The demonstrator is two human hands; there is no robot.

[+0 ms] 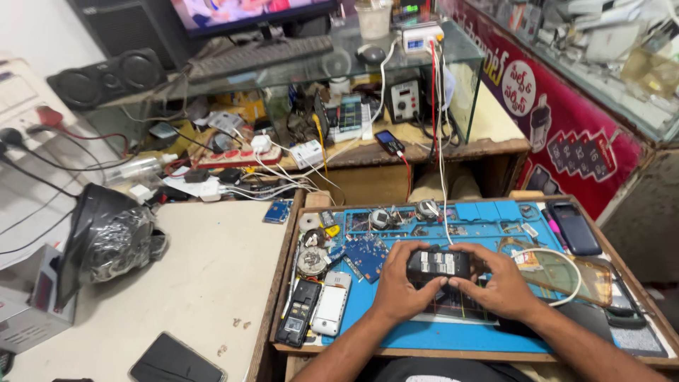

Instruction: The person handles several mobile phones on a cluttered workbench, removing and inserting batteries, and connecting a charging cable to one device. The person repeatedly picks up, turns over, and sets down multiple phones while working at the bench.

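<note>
1. While both hands work over the blue repair mat, I see the left hand and the right hand pinching a small dark phone between them, thumbs on its near edge and fingertips curled over its ends; the phone sits just above the mat's middle, its opened back facing up.

2. As I judge it, the step in hand is prising or seating something on the phone's back, and it wants even pressure from both sides: a lopsided squeeze could twist the thin body.

3. Left of the phone on the mat lie a black keypad handset and a white phone shell, side by side; I would keep the elbows in so neither gets nudged off the near edge.

4. A white cable drops down to the mat just behind the phone, and I cannot tell whether it is plugged into it; I would keep it slack all the same.

5. Right of the phone, a clear case rests on the mat, with another dark handset beyond it.

6. Small parts and a blue circuit board lie near the left hand on the mat; low, short movements would suit this crowded spot.
</note>
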